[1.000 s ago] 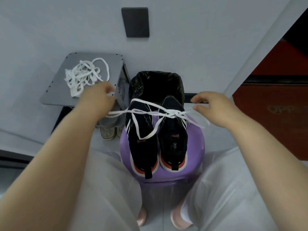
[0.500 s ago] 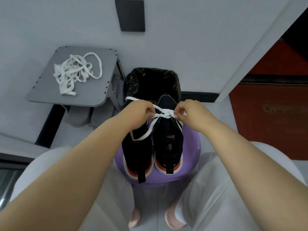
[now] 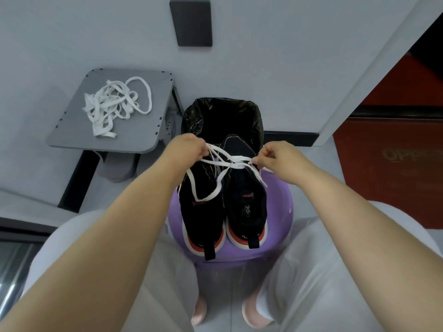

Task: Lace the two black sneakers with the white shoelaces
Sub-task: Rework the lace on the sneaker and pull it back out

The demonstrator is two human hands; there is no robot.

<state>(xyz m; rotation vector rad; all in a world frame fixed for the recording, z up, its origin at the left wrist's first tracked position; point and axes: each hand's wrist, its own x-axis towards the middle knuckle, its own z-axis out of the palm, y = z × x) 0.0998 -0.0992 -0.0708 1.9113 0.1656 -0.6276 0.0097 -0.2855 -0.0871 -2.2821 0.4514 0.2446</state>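
Note:
Two black sneakers stand side by side on a purple stool (image 3: pixel 279 207), heels toward me: the left sneaker (image 3: pixel 202 216) and the right sneaker (image 3: pixel 247 207). A white shoelace (image 3: pixel 223 164) runs across their fronts, with a loop drooping over the left sneaker. My left hand (image 3: pixel 185 149) pinches lace strands above the left sneaker's toe. My right hand (image 3: pixel 280 158) pinches the lace at the right sneaker's toe side. A tangled pile of white shoelaces (image 3: pixel 113 106) lies on a grey side table (image 3: pixel 72 137) at the left.
A bin lined with a black bag (image 3: pixel 223 118) stands right behind the stool, against the grey wall. A dark plate (image 3: pixel 191 22) is fixed to the wall above. A red panel (image 3: pixel 395 164) is at the right. My knees flank the stool.
My hands first came together from wide apart over the sneakers' toes, then drew slightly apart again while pinching the lace. The lace now stretches between them.

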